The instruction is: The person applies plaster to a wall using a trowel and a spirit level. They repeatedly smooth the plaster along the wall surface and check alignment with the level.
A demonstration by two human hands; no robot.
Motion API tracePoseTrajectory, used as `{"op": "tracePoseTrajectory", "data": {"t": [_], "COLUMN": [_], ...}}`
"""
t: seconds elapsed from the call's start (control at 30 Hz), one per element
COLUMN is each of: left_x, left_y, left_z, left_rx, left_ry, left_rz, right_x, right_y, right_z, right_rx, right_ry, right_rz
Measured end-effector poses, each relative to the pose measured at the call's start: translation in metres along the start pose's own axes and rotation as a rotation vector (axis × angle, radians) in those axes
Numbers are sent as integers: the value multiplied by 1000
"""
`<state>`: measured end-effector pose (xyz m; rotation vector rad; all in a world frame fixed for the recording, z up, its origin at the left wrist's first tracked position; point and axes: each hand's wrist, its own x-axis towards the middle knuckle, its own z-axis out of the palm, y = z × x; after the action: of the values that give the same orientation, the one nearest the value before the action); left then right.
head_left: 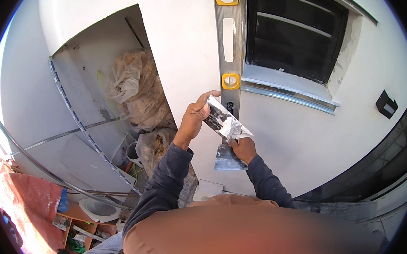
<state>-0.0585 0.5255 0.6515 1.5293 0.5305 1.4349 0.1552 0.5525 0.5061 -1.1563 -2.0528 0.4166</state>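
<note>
My left hand (193, 119) is closed on a dark, wide scraper blade (220, 118), tilted down to the right and smeared with thick white putty. Just below its lower end, my right hand (244, 149) grips a putty knife (229, 159) whose broad, greyish-white blade points down to the left; its handle is hidden in my fingers. Behind both tools a long grey spirit level (228, 40) with yellow vial frames stands upright along the white wall. Its lower part is partly covered by the scraper and my right hand.
A dark window (295, 35) with a metal sill profile (289, 97) lies right of the level. A small black box (386, 104) is on the wall. To the left, an opening holds filled plastic bags (140, 90). Lower left are a red sheet (31, 205) and a cluttered wooden organiser (83, 229).
</note>
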Motion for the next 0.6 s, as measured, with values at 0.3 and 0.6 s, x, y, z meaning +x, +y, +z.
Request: {"op": "tracePoseTrajectory", "data": {"t": [0.3, 0.6], "left_x": [95, 169], "left_y": [34, 62], "left_z": [-31, -40], "left_rx": [-148, -474], "left_ry": [-154, -344], "left_rz": [67, 114], "right_x": [41, 56], "right_y": [-9, -12], "right_z": [-18, -15], "right_rx": [-24, -14], "right_ry": [-35, -18], "right_rz": [100, 151]}}
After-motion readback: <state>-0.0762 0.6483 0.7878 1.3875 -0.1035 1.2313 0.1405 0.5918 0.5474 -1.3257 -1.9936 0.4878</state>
